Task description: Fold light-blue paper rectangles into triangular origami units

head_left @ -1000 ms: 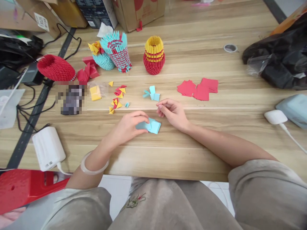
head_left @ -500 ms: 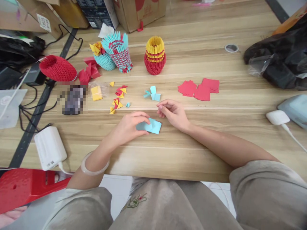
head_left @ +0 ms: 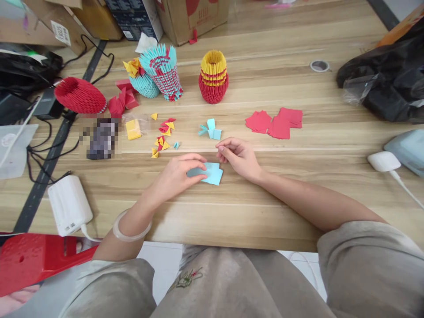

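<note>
Light blue paper slips [head_left: 213, 173] lie overlapped on the wooden table in front of me. My left hand [head_left: 185, 170] curves over their left end, its thumb along the near edge and its fingers along the far one. Part of the paper is hidden beneath that palm. Just beyond the right corner of the slips, my right hand [head_left: 240, 159] rests with thumb and forefinger pinched together; nothing shows between them. Small folded light blue pieces [head_left: 211, 129] lie a little farther away, close to the right fingertips.
Red paper slips [head_left: 281, 124] lie to the right. Yellow and red folded triangles [head_left: 162, 142] are scattered left of centre. Behind stand a yellow-red paper vase [head_left: 213, 78] and a blue-red one [head_left: 164, 75]. A white power bank [head_left: 70, 205] sits at left, a black bag [head_left: 386, 84] at right.
The upper light blue slip has turned and now lies flatter and straighter over the lower one. My left fingers have shifted slightly; my right hand has hardly moved.
</note>
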A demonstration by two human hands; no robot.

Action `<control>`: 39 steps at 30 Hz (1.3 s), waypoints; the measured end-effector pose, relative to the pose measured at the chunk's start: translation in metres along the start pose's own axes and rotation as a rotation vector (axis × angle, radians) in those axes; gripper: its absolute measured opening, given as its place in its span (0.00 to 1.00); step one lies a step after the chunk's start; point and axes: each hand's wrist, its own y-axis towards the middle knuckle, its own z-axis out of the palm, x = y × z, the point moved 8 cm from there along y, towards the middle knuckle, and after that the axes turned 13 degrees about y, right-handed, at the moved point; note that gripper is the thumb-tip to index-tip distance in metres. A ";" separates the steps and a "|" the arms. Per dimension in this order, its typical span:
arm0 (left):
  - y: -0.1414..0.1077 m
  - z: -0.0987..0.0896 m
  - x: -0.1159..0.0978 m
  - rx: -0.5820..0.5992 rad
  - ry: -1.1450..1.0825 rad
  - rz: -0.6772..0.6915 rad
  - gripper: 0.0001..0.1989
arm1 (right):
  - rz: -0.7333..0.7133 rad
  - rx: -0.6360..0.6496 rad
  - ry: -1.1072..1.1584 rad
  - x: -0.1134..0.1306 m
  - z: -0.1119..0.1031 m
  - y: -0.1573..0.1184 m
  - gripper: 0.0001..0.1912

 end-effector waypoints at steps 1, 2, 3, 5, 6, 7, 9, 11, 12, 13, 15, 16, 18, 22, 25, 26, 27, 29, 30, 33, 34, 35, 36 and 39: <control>0.000 0.002 0.000 0.013 0.009 0.003 0.09 | 0.000 0.002 0.000 0.000 0.000 0.000 0.14; 0.000 0.004 -0.001 0.032 0.021 0.010 0.10 | 0.000 0.002 0.001 0.000 0.000 0.000 0.14; 0.000 0.006 -0.002 0.055 0.034 0.020 0.11 | 0.000 0.002 0.004 0.000 0.000 0.000 0.14; 0.000 0.010 -0.003 0.094 0.054 0.039 0.11 | 0.001 0.001 0.009 0.000 0.000 0.000 0.15; 0.000 0.012 -0.003 0.105 0.057 0.044 0.10 | 0.000 -0.001 0.011 0.000 0.000 0.000 0.15; 0.001 0.012 -0.003 0.112 0.055 0.047 0.10 | 0.000 -0.002 0.012 0.000 0.000 0.000 0.15; 0.001 0.012 -0.002 0.113 0.043 0.047 0.10 | 0.000 -0.004 0.012 0.000 0.000 0.000 0.16; 0.001 0.010 -0.001 0.110 0.028 0.044 0.11 | 0.000 -0.002 0.008 0.000 0.000 0.000 0.17; 0.001 0.010 -0.001 0.110 0.024 0.041 0.11 | -0.001 0.001 0.005 0.000 0.000 0.000 0.17; 0.001 0.010 -0.001 0.111 0.022 0.036 0.10 | -0.003 0.005 0.002 0.000 0.000 0.000 0.16; 0.001 0.009 -0.001 0.110 0.026 0.029 0.09 | -0.007 0.012 -0.003 0.000 0.001 0.000 0.16; 0.001 0.009 -0.001 0.110 0.029 0.029 0.08 | -0.009 0.014 -0.005 0.000 0.001 0.000 0.16; 0.001 0.009 -0.003 0.106 0.032 0.035 0.08 | -0.009 0.014 -0.006 0.000 0.001 0.000 0.16; 0.000 0.006 -0.003 0.092 0.026 0.033 0.08 | -0.007 0.009 0.009 0.000 0.001 0.000 0.16; 0.000 0.001 -0.003 0.043 0.000 0.011 0.08 | -0.005 0.006 0.011 0.000 0.000 0.000 0.15; 0.000 -0.001 -0.004 0.016 -0.010 0.004 0.08 | -0.005 0.003 0.010 0.000 0.000 0.000 0.15; 0.000 -0.004 -0.004 -0.014 -0.018 -0.001 0.08 | -0.004 0.000 0.011 0.000 0.000 0.000 0.15; 0.000 -0.008 -0.005 -0.061 -0.024 -0.013 0.07 | -0.002 0.001 0.016 0.000 0.000 0.000 0.14; 0.000 -0.009 -0.006 -0.075 -0.027 -0.018 0.07 | -0.002 0.003 0.020 0.000 0.000 0.000 0.14; 0.000 -0.012 -0.005 -0.095 -0.050 -0.047 0.08 | -0.013 0.016 0.022 0.000 0.002 0.000 0.13; 0.000 -0.012 -0.004 -0.101 -0.060 -0.067 0.09 | -0.022 0.022 0.018 0.000 0.002 -0.001 0.13; 0.000 -0.013 -0.002 -0.110 -0.063 -0.091 0.09 | -0.033 0.032 0.008 0.001 0.003 -0.001 0.13; 0.000 -0.014 0.000 -0.127 -0.061 -0.119 0.09 | -0.046 0.045 -0.008 0.002 0.004 -0.002 0.12; -0.003 -0.021 0.005 -0.274 -0.012 -0.186 0.08 | -0.123 0.094 -0.104 0.008 0.007 -0.006 0.11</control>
